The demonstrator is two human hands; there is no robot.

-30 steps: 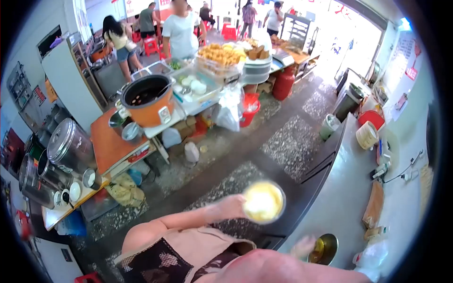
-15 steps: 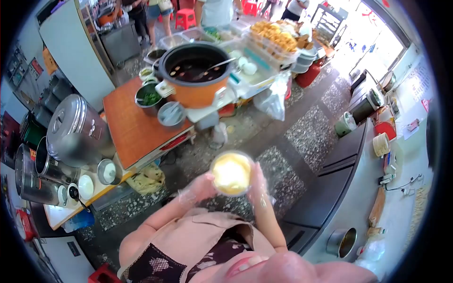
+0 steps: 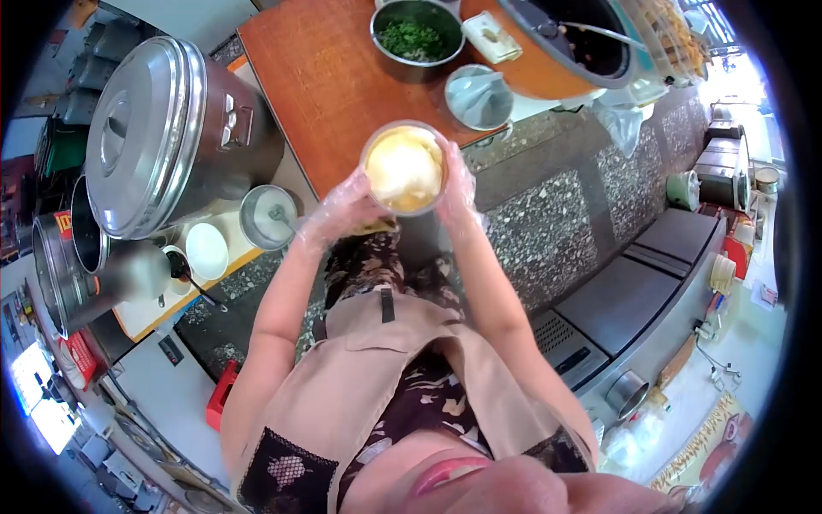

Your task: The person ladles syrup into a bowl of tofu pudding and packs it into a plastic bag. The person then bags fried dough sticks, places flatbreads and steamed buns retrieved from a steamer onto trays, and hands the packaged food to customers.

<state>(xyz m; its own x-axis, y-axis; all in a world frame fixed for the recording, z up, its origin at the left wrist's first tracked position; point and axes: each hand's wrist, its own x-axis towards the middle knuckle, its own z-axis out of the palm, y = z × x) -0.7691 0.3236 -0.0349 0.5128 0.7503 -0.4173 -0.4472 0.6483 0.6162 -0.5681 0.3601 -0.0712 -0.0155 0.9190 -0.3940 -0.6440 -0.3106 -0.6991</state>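
Between my two hands, held level in front of my apron, is a round bowl [image 3: 405,168] of pale, yellowish-white soft food in liquid. My left hand [image 3: 349,202], in a clear plastic glove, is closed round the bowl's left side. On the opposite side, my right hand [image 3: 456,183] grips the rim and wall, also in a clear glove. The fingers under the bowl are hidden. Just beyond it are the orange-brown tabletop [image 3: 321,94] and a small bowl with a clear plastic scoop-like piece [image 3: 479,96].
A pot of chopped greens [image 3: 416,38] and a large orange cooker [image 3: 561,51] of dark liquid stand on the table. To the left are a big lidded steel pot [image 3: 184,137], a white bowl [image 3: 206,251] and a metal bowl [image 3: 267,217]. A dark-topped counter [image 3: 638,283] runs along the right.
My body and view have turned left and come closer to the orange-brown table. The bowl stays in both hands and now is near the table's edge.
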